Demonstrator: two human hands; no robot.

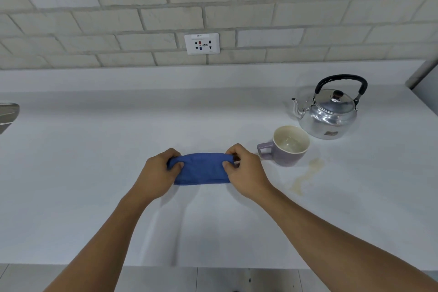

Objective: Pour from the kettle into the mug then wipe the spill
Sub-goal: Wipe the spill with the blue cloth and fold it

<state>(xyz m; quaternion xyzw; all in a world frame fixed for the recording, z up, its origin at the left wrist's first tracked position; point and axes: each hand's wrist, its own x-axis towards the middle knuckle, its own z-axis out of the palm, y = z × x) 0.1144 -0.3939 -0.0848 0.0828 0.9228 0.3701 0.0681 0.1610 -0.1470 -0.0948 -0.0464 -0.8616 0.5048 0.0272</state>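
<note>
A folded blue cloth (pixel 201 169) lies at the middle of the white counter. My left hand (pixel 157 173) grips its left end and my right hand (pixel 244 170) pinches its right end. To the right stands a purple mug (pixel 288 146) with a cream inside, its handle pointing left, with pale liquid at the bottom. Behind the mug sits a shiny metal kettle (pixel 329 114) with a black handle, its spout pointing left. A yellowish spill (pixel 307 175) streaks the counter in front of the mug, to the right of my right hand.
The white counter (pixel 94 173) runs to a front edge at the bottom of the view. A brick wall with a power socket (pixel 202 43) rises behind. A metal sink edge (pixel 8 114) shows at the far left.
</note>
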